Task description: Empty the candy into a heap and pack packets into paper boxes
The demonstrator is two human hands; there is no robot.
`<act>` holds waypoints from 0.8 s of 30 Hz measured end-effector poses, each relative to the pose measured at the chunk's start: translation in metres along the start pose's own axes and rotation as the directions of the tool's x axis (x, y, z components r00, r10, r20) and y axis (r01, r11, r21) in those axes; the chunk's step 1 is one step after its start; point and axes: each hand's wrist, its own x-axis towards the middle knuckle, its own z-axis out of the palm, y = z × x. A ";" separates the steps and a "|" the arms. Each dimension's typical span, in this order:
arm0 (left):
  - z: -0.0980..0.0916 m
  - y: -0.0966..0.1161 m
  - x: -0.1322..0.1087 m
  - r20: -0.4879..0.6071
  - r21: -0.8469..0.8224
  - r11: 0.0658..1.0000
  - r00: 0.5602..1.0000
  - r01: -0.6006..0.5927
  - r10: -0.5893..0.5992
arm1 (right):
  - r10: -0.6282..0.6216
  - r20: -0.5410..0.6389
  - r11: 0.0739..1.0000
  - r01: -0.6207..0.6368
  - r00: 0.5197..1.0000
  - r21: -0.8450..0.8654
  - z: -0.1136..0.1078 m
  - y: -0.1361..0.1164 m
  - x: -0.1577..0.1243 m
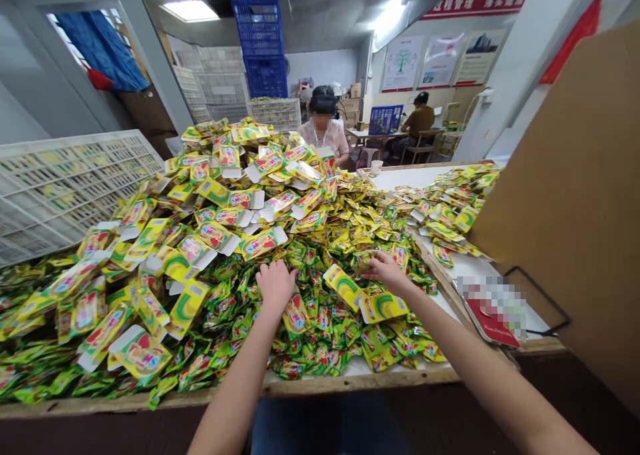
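Note:
My left hand (277, 287) reaches down onto the pile of small green foil packets (240, 328), its fingers curled away from me and the fingertips hidden. Just in front of it lies a yellow, flattened-looking printed box (263, 243); another box (296, 314) lies beside my wrist. To the right, my right hand (386, 272) has its fingers closed at the edge of a green packet (362, 261). Two yellow boxes (345, 286) (384, 308) lie below that hand, on top of the packets.
A high heap of yellow boxes (215, 195) rises at left and centre. A white plastic crate (80, 188) leans at the left. A wooden edge strip (445, 282) and a large cardboard sheet (565, 195) stand right. A person (325, 132) sits opposite; another (420, 122) is farther back.

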 end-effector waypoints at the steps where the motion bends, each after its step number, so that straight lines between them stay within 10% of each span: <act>1: 0.000 0.002 0.004 0.012 -0.009 1.000 1.000 -0.011 0.011 | 0.013 0.006 0.999 -0.014 1.000 0.042 0.000 0.001 -0.005; 10: 0.000 -0.013 0.009 0.029 -0.169 0.979 0.992 -0.115 0.121 | -0.005 -0.036 0.998 0.002 0.999 -0.068 -0.005 0.016 -0.014; 24: 0.017 -0.008 0.016 -0.023 -0.588 0.808 1.000 -0.030 0.020 | -0.017 -0.152 0.797 -0.079 0.988 -0.599 0.008 0.014 0.058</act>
